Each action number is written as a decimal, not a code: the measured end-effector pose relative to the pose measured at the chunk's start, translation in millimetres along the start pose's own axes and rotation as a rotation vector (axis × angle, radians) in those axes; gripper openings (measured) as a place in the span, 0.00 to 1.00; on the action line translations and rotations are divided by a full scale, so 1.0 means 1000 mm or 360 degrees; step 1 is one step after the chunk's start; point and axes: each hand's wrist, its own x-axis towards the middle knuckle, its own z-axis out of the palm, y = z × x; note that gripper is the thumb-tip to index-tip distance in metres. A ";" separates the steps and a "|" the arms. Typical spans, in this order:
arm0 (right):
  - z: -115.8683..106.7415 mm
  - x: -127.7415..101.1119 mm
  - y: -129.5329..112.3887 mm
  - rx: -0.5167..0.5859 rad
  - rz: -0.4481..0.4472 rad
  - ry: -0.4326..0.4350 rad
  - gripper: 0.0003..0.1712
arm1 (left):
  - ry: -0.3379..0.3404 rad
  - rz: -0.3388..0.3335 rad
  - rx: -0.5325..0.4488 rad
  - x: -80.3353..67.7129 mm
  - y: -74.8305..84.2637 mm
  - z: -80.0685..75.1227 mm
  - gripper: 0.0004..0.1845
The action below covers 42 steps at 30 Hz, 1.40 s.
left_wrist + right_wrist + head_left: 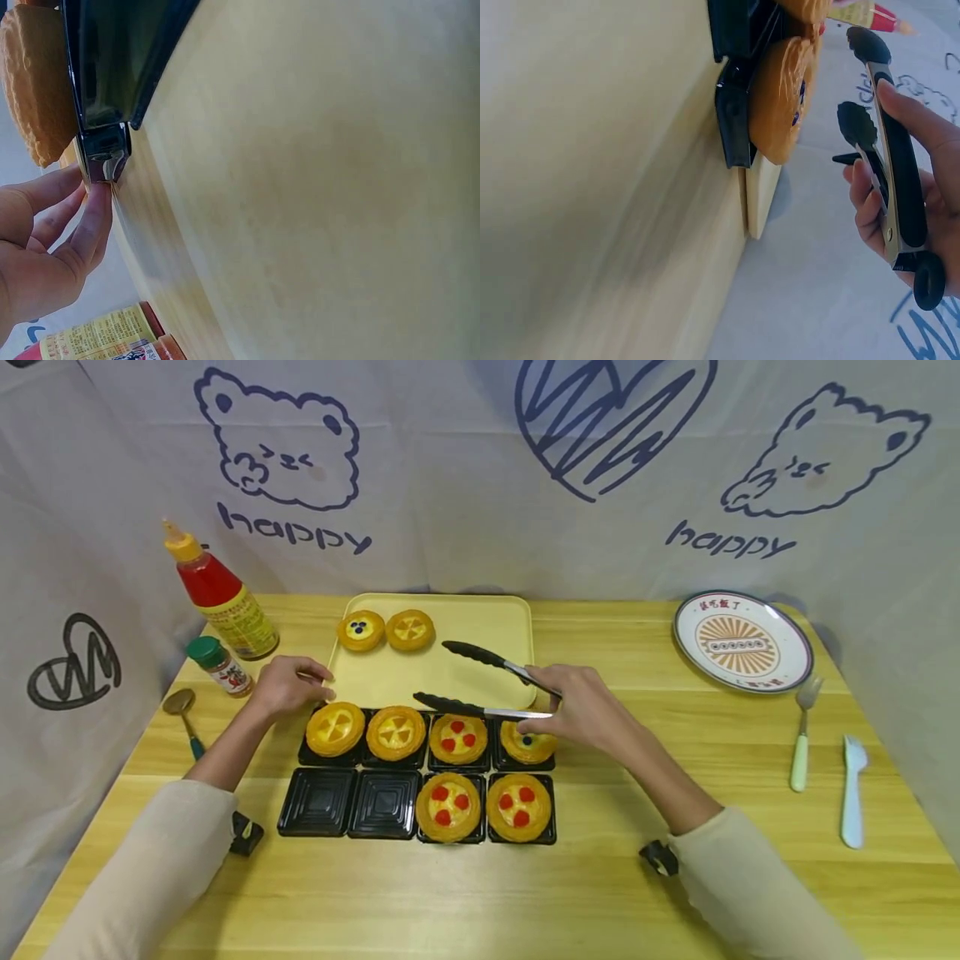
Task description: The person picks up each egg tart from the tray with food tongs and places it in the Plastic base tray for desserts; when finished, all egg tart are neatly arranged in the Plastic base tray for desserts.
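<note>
Tongs (480, 681) sit in the right hand (581, 706), fingers wrapped round the handles, arms spread wide over the yellow tray (450, 681) in the middle of the frame. The left hand (288, 685) has loosely curled fingertips touching the tray's near left corner, steadying it. I'd say keep that corner pinned, then come down square on a tart (361, 630) at the tray's upper left and squeeze gently so the crust doesn't crack. Readable writing: "happy" on the backdrop (296, 531); the ketchup bottle (221, 593) label is too small.
</note>
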 end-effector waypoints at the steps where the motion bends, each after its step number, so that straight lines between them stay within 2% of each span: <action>1: 0.001 0.008 0.000 -0.0008 0.0020 -0.0002 0.46 | -0.0001 0.0000 -0.0001 0.000 0.000 0.000 0.15; 7: 0.008 0.049 -0.001 -0.0043 0.0188 -0.0104 0.47 | -0.0004 0.0002 0.0007 -0.001 0.001 0.001 0.16; 12: 0.017 0.076 -0.001 -0.0127 0.0229 -0.0140 0.47 | -0.0008 -0.0009 0.0002 -0.001 0.002 0.002 0.16; 17: 0.026 0.095 0.001 -0.0200 0.0246 -0.0171 0.45 | -0.0016 -0.0013 -0.0014 0.000 0.004 0.003 0.16; 21: 0.030 0.102 0.002 -0.0123 0.0331 -0.0188 0.44 | -0.0019 -0.0021 -0.0023 0.001 0.004 0.004 0.17; 28: 0.030 0.099 0.001 -0.0015 0.0377 -0.0162 0.43 | -0.0006 -0.0030 -0.0008 0.001 0.001 0.002 0.17; 37: 0.018 0.071 -0.003 -0.0004 0.0260 -0.0139 0.41 | -0.0011 -0.0037 -0.0019 0.001 0.000 0.000 0.16; 42: 0.008 0.049 -0.005 -0.0054 0.0167 -0.0094 0.40 | -0.0011 -0.0034 -0.0025 0.001 0.000 0.001 0.16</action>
